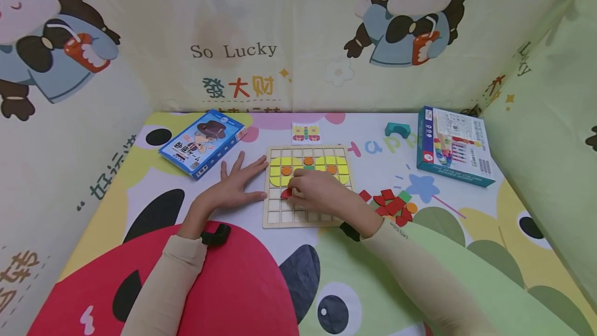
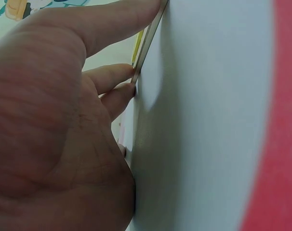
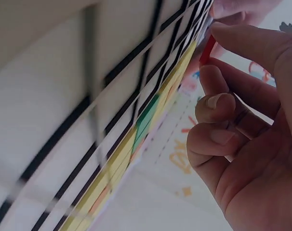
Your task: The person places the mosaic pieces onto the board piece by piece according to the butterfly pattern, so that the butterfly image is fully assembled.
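My right hand [image 1: 317, 189] pinches a red tile [image 3: 208, 49] between thumb and index finger, over the lower left part of a wooden grid board [image 1: 310, 225]. Yellow tiles [image 1: 276, 181] fill the upper left and upper right cells of the board, with round orange tiles [image 1: 308, 161] among them. A green tile [image 3: 146, 115] lies in the middle column, partly hidden by the right hand in the head view. Spread out flat on the table, my left hand [image 1: 235, 184] touches the board's left edge with its thumb and fingertips.
Loose red tiles [image 1: 395, 205], with green and orange ones, lie right of the board. A butterfly pattern card [image 1: 306, 134] stands behind it. A blue game box [image 1: 203, 142] is at the back left, a teal box [image 1: 456, 145] at the back right, beside a teal arch block [image 1: 398, 129].
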A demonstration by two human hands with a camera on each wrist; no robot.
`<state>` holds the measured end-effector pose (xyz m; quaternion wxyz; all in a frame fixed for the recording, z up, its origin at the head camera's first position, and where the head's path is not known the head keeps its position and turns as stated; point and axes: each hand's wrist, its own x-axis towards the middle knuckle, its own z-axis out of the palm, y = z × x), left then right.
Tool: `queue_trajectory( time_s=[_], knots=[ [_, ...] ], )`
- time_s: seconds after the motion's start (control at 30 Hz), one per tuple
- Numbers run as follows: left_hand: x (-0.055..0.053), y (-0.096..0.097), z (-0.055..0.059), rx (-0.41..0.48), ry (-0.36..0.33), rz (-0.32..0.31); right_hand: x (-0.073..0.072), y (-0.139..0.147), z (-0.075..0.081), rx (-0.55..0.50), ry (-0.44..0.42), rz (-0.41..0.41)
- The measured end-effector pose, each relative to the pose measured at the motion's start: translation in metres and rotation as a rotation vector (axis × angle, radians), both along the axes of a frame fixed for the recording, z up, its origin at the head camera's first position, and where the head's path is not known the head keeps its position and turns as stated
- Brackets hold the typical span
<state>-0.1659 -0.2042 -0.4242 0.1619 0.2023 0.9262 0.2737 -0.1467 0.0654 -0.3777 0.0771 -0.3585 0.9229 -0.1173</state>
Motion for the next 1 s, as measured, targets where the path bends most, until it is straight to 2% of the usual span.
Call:
queue_trajectory(
  time_s=[0.27, 0.5, 0.8, 1.0],
  knots=[
    [0.000, -0.002, -0.001, 0.004, 0.004, -0.011, -0.008, -0.028, -0.007, 0.047, 0.015, 0.032],
    [-0.001, -0.002, -0.002, 0.003, 0.008, -0.007, -0.010, -0.034, -0.010, 0.078, -0.008, -0.011],
    [-0.001, -0.002, -0.002, 0.008, 0.006, -0.004, -0.009, -0.027, -0.009, 0.055, -0.020, -0.005],
    [0.000, -0.001, -0.003, 0.007, 0.008, 0.000, -0.003, 0.002, -0.004, -0.008, -0.057, -0.072]
  ],
)
